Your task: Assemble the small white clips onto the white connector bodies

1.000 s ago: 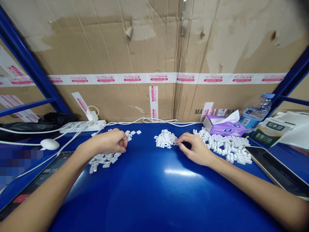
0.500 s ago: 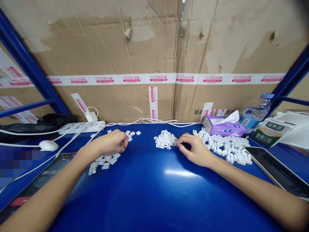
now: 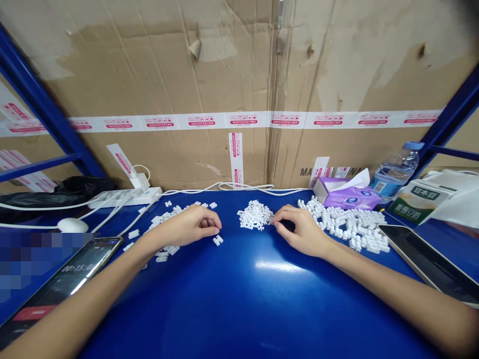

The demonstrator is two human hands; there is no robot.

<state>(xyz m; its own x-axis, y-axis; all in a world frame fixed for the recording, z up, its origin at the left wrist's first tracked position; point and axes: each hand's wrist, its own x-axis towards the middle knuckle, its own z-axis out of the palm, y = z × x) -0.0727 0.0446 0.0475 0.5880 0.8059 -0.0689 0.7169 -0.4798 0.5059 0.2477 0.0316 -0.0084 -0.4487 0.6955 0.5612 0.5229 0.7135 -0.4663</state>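
My left hand (image 3: 196,224) is closed in a pinch, with a small white plastic block (image 3: 217,240) at its fingertips, apparently held. Behind and under that wrist lie loose white plastic blocks (image 3: 161,218), partly covered by the hand and forearm. A heap of tiny white plastic pieces (image 3: 255,215) sits in the middle of the blue table (image 3: 239,294). At the heap's right edge, my right hand (image 3: 299,229) has its thumb and forefinger pressed together; whatever lies between them is too small to make out. Many white assembled-looking blocks (image 3: 354,227) spread to the right of that hand.
A purple tissue pack (image 3: 350,198), a water bottle (image 3: 396,172) and a green-white carton (image 3: 419,202) stand at the back right. One phone (image 3: 430,262) lies right, another phone (image 3: 80,271) left. A power strip (image 3: 127,198) with white cables runs along the cardboard wall (image 3: 168,159).
My left hand has moved right, away from the loose blocks, and a white block now shows at its fingertips. The right hand stays almost still at the heap's edge.
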